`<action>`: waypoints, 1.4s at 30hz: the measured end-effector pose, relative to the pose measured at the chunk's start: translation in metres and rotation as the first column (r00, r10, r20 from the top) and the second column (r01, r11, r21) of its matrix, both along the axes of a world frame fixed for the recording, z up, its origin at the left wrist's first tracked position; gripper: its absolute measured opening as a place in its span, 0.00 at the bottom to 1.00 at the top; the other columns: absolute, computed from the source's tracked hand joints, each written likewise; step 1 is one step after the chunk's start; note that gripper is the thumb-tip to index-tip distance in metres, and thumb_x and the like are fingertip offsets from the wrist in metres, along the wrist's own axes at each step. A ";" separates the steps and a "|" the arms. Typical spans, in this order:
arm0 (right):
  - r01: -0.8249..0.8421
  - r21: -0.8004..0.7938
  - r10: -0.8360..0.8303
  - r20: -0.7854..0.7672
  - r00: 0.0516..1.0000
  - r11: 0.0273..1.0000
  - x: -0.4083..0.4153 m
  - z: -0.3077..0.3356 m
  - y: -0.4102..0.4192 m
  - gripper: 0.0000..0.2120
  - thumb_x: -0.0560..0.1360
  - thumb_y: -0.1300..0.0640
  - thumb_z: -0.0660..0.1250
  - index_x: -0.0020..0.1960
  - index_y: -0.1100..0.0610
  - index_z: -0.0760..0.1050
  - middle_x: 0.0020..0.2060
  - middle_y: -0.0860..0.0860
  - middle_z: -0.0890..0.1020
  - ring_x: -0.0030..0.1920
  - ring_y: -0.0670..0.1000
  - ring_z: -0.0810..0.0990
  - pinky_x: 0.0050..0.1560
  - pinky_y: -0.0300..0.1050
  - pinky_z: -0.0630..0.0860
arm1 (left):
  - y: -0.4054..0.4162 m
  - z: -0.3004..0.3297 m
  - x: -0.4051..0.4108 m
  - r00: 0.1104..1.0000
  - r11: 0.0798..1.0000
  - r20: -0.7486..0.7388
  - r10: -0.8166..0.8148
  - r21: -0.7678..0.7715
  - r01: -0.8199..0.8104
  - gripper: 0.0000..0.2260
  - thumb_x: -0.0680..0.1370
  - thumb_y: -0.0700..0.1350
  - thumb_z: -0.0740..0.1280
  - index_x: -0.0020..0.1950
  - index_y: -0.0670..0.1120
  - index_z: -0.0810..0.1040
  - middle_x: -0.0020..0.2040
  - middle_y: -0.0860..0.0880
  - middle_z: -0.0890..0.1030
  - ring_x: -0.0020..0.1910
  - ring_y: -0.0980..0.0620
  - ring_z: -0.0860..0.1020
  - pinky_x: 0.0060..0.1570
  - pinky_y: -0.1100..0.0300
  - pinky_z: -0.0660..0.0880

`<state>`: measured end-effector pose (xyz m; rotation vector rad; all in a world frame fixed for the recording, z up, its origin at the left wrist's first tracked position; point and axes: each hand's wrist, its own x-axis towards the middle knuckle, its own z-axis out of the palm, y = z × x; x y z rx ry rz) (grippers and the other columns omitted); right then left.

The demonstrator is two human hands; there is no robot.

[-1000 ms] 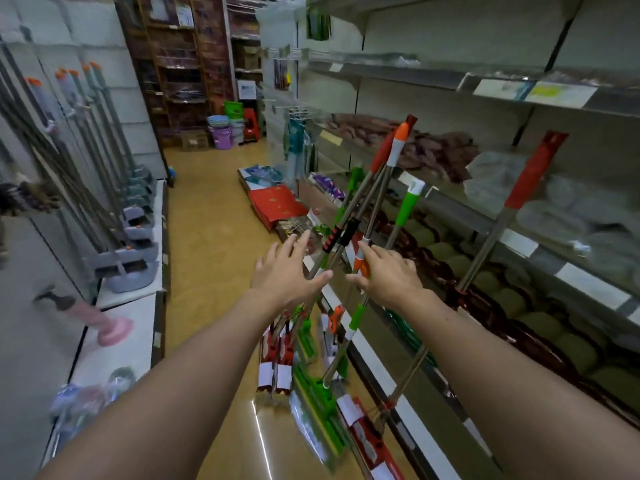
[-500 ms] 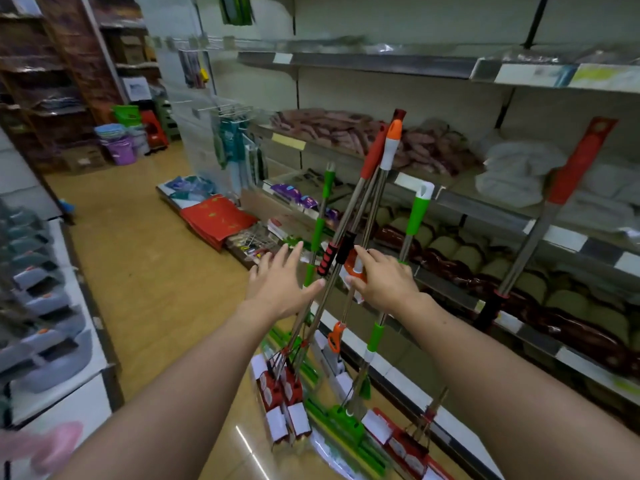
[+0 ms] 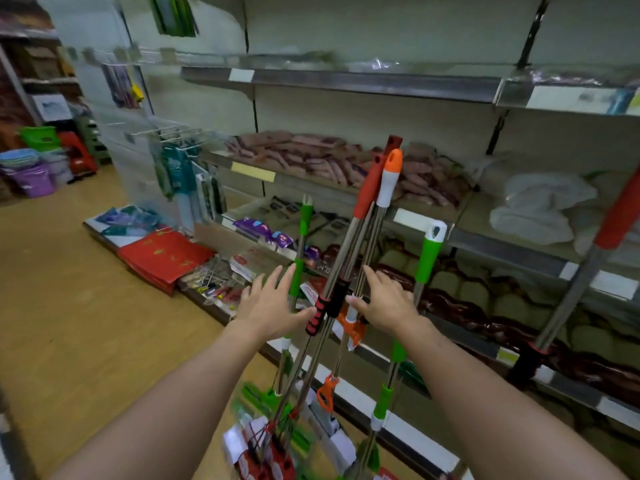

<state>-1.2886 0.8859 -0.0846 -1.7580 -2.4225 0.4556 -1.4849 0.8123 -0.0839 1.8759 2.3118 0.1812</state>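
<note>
Several mops lean against the shelf front in a bundle. One has a red handle, one a white handle with an orange tip, and two have green handles. Another red-handled mop leans alone at the right. My left hand is spread just left of the bundle, its thumb against a red and black grip. My right hand is spread just right of it, fingers straight, thumb by the white-orange pole. The mop heads stand on the floor below.
Metal shelves run along the right with folded cloths, white bundles and dark mats. Red packs lie on a low platform. Coloured buckets stand at the far left. The tan floor opens leftward.
The view has swung right toward the shelf. My right hand has loosened from the white-orange pole and its fingers have straightened. My left hand stays spread beside the poles.
</note>
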 end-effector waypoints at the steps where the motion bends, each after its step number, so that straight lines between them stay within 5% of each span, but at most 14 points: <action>1: 0.014 0.006 -0.014 -0.010 1.000 1.000 -0.005 0.001 0.008 0.37 0.77 0.38 0.58 0.78 0.49 0.45 0.76 0.53 0.57 0.74 0.58 0.58 0.69 0.58 0.59 | 0.010 -0.001 -0.005 1.000 1.000 0.000 -0.014 0.010 0.014 0.42 0.72 0.71 0.57 0.77 0.57 0.40 0.79 0.52 0.46 0.77 0.44 0.49 0.73 0.43 0.53; 16: 0.340 -0.044 -0.342 -0.201 0.918 0.939 -0.072 0.004 0.082 0.48 0.72 0.39 0.68 0.76 0.44 0.36 0.72 0.55 0.66 0.70 0.58 0.67 0.65 0.56 0.69 | 0.147 -0.012 -0.057 0.908 0.928 0.200 -0.369 0.015 0.374 0.48 0.70 0.65 0.68 0.76 0.57 0.36 0.79 0.48 0.40 0.77 0.41 0.51 0.71 0.45 0.60; 22: 0.523 -0.140 -0.508 -0.538 0.672 0.840 -0.106 0.010 0.102 0.46 0.71 0.39 0.69 0.77 0.46 0.44 0.72 0.54 0.66 0.71 0.56 0.66 0.65 0.50 0.68 | 0.192 -0.033 -0.083 0.746 0.853 0.489 -0.452 -0.007 0.521 0.53 0.67 0.62 0.73 0.76 0.57 0.37 0.77 0.48 0.60 0.73 0.48 0.64 0.68 0.49 0.68; 26: 0.603 -0.165 -0.531 -0.684 0.499 0.780 -0.119 0.018 0.114 0.42 0.73 0.43 0.68 0.77 0.48 0.47 0.71 0.54 0.68 0.71 0.54 0.66 0.63 0.45 0.67 | 0.211 -0.039 -0.079 0.689 0.821 0.554 -0.467 -0.017 0.570 0.52 0.69 0.62 0.71 0.77 0.54 0.36 0.77 0.47 0.59 0.73 0.47 0.63 0.67 0.51 0.66; 31: 0.641 -0.134 -0.554 -0.653 0.517 0.756 -0.117 0.020 0.126 0.40 0.73 0.42 0.68 0.77 0.49 0.50 0.71 0.54 0.68 0.71 0.53 0.67 0.63 0.44 0.66 | 0.237 -0.034 -0.059 0.640 0.773 0.545 -0.542 0.024 0.634 0.50 0.70 0.63 0.70 0.77 0.55 0.38 0.78 0.46 0.56 0.75 0.45 0.59 0.70 0.47 0.65; 37: 0.663 -0.101 -0.604 -0.529 0.596 0.742 -0.108 0.023 0.143 0.38 0.73 0.38 0.65 0.76 0.54 0.57 0.69 0.56 0.71 0.68 0.55 0.70 0.65 0.49 0.70 | 0.264 -0.032 -0.048 0.677 0.744 0.372 -0.635 0.056 0.666 0.44 0.72 0.66 0.64 0.77 0.54 0.41 0.75 0.43 0.62 0.72 0.42 0.65 0.66 0.43 0.68; 42: 0.645 -0.081 -0.575 -0.548 0.608 0.760 -0.115 0.020 0.153 0.34 0.73 0.41 0.67 0.72 0.57 0.63 0.62 0.53 0.77 0.62 0.53 0.75 0.58 0.43 0.72 | 0.274 -0.041 -0.048 0.646 0.681 0.272 -0.714 0.053 0.730 0.42 0.73 0.64 0.64 0.77 0.55 0.42 0.70 0.44 0.69 0.66 0.43 0.71 0.59 0.44 0.74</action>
